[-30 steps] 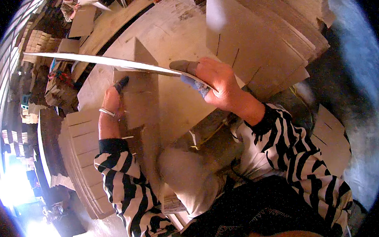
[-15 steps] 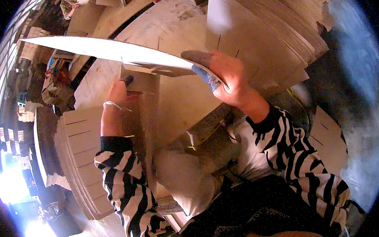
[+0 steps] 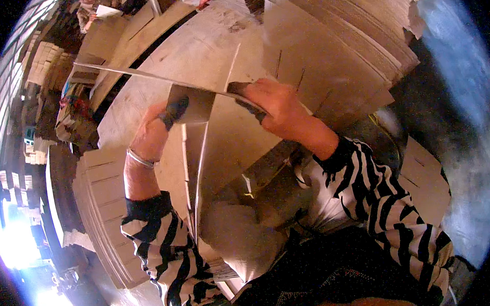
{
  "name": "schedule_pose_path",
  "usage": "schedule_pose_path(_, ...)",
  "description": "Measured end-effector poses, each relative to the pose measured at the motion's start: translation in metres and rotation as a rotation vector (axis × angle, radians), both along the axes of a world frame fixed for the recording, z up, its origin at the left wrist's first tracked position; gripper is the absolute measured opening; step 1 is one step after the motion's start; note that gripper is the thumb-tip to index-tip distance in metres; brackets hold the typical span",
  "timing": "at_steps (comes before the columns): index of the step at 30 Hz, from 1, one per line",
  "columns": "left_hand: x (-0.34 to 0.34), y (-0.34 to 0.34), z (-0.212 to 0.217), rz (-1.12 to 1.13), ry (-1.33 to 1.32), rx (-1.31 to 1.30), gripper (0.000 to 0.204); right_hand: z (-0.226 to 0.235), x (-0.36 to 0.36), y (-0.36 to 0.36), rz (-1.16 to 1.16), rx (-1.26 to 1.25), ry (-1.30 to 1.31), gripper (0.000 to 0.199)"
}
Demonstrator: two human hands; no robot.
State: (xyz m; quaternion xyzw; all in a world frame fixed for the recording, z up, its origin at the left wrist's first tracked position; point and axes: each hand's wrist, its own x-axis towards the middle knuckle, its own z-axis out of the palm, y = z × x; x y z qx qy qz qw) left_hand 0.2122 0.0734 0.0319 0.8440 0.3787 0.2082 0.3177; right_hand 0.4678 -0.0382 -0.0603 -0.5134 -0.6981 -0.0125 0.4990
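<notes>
Sheet point(image 3: 150, 76), head view: thin cardboard, nearly edge-on, slanting up-left from your right hand point(image 3: 284, 105).
Right hand: your thumb and fingers clamped on the sheet's near end.
Left hand point(image 3: 159, 124): dark-covered fingertips at a cardboard panel point(image 3: 201, 104); can't tell whether you pinch it.
Slotted stack point(image 3: 105, 206): left of your striped sleeve point(image 3: 160, 236).
Pile point(image 3: 328, 52): cardboard sheets, beyond your right hand.

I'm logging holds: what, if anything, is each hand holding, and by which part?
The right hand pinches a thin, flat, pale-edged cardboard sheet by its right end. The left hand is at a flat, brown cardboard piece; its grip is unclear.
</notes>
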Motion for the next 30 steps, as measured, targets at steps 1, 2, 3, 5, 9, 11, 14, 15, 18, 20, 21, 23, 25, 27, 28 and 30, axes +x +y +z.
schedule_pose_path(1, -0.006, 0.012, -0.006, 0.048, -0.155, -0.019, 0.032, -0.004, 0.001, 0.001, -0.002, 0.016, 0.026, 0.039)
schedule_pose_path(2, -0.012, 0.024, -0.013, 0.090, -0.314, -0.032, 0.032, -0.005, 0.002, 0.002, -0.002, 0.032, 0.054, 0.042)
schedule_pose_path(3, 0.010, 0.020, 0.005, 0.157, -0.449, -0.247, 0.033, -0.004, 0.008, 0.000, -0.016, -0.018, 0.052, 0.039)
schedule_pose_path(5, 0.005, 0.031, 0.004, 0.462, -0.555, -0.398, 0.035, 0.009, 0.005, -0.006, 0.005, -0.096, 0.055, 0.034)
schedule_pose_path(9, -0.017, 0.045, -0.064, 0.226, 0.492, 0.071, 0.079, 0.000, -0.002, -0.002, 0.097, 0.022, 0.135, 0.028)
schedule_pose_path(11, 0.011, 0.039, -0.066, 0.216, 0.640, 0.021, 0.096, 0.000, 0.002, -0.003, 0.115, 0.079, 0.145, 0.027)
schedule_pose_path(14, 0.024, 0.018, -0.047, 0.328, 0.698, -0.006, 0.086, 0.002, -0.003, 0.001, 0.182, 0.117, 0.139, 0.007)
schedule_pose_path(15, 0.025, 0.017, -0.044, 0.320, 0.759, -0.051, 0.072, 0.003, -0.005, 0.002, 0.188, 0.130, 0.125, 0.006)
schedule_pose_path(18, 0.033, 0.015, -0.025, 0.241, 0.944, -0.074, 0.063, 0.000, 0.000, 0.000, 0.153, 0.155, 0.062, 0.008)
schedule_pose_path(20, 0.018, 0.018, -0.039, 0.336, 0.933, 0.019, 0.049, 0.001, 0.000, 0.000, 0.198, 0.177, 0.087, 0.013)
schedule_pose_path(21, 0.013, 0.015, -0.041, 0.387, 0.915, 0.067, 0.043, 0.001, 0.001, 0.000, 0.198, 0.203, 0.059, 0.018)
schedule_pose_path(23, 0.006, 0.019, -0.039, 0.430, 0.981, 0.114, 0.041, -0.001, 0.005, 0.000, 0.194, 0.254, 0.000, 0.028)
schedule_pose_path(25, -0.036, 0.061, -0.063, 0.446, 0.932, 0.025, 0.045, 0.005, -0.001, -0.006, 0.207, 0.247, -0.009, 0.025)
schedule_pose_path(27, -0.092, 0.095, -0.089, 0.362, 0.935, 0.097, 0.047, 0.003, -0.007, -0.004, 0.256, 0.263, -0.013, 0.025)
schedule_pose_path(28, -0.097, 0.110, -0.093, 0.298, 0.903, 0.121, 0.047, 0.000, 0.000, -0.005, 0.267, 0.278, -0.032, 0.027)
schedule_pose_path(30, -0.104, 0.116, -0.094, 0.242, 0.834, 0.094, 0.046, -0.002, -0.001, -0.005, 0.304, 0.285, -0.021, 0.031)
